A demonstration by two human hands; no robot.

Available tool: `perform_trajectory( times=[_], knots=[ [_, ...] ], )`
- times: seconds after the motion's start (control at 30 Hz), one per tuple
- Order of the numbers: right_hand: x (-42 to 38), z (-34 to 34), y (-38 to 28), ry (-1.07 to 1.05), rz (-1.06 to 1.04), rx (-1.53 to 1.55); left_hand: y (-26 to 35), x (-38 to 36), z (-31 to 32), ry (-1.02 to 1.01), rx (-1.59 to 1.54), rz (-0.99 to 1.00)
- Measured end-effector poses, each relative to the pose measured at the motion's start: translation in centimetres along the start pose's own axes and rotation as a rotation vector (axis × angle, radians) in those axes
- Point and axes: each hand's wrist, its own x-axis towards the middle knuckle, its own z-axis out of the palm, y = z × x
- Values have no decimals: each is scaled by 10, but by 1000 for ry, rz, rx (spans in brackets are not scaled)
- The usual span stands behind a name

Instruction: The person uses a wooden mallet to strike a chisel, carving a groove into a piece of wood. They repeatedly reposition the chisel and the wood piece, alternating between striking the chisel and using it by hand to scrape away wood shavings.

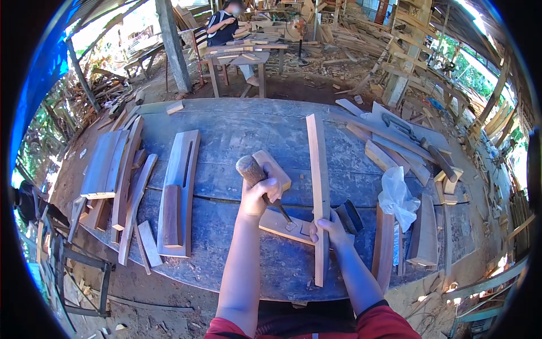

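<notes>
My left hand (257, 199) is wrapped round the thick wooden handle of a chisel (248, 168). Its thin dark blade slants down to a small marked square on a flat board (276, 222) lying on the table. My right hand (332, 230) grips a long square wooden strip (318, 169) near its lower end, thumb across its side. The strip crosses over the right part of the board, hiding some of it. Beyond the chisel lies a wooden block (274, 169), partly behind the handle. A dark curved object (350, 216) sits just past my right hand.
Slotted timber (189, 164) and stacked boards (101, 164) lie on the left of the table (243, 130). To the right are a plastic bag (398, 198), more timber (424, 234) and a clamp (403, 127). Another person (221, 28) works at a farther table.
</notes>
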Motion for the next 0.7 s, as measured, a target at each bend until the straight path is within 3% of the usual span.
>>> perform_trajectory(
  times=[0.1,0.13,0.2,0.33,0.43,0.6,0.7],
  knots=[
    [-1,0,0,8,-1,-2,-2,0,15,351,186,88],
    [-1,0,0,8,6,1,-4,-1,17,357,188,85],
    [-1,0,1,19,-17,58,-8,-3,20,640,396,148],
    [0,-1,3,10,-26,65,-11,-9,23,743,539,196],
    [0,0,1,3,-13,54,-19,-4,23,761,687,297],
    [0,0,0,-11,-22,54,-18,0,31,719,685,271],
    [0,0,-1,-12,1,66,-13,6,24,460,463,108]
  ],
)
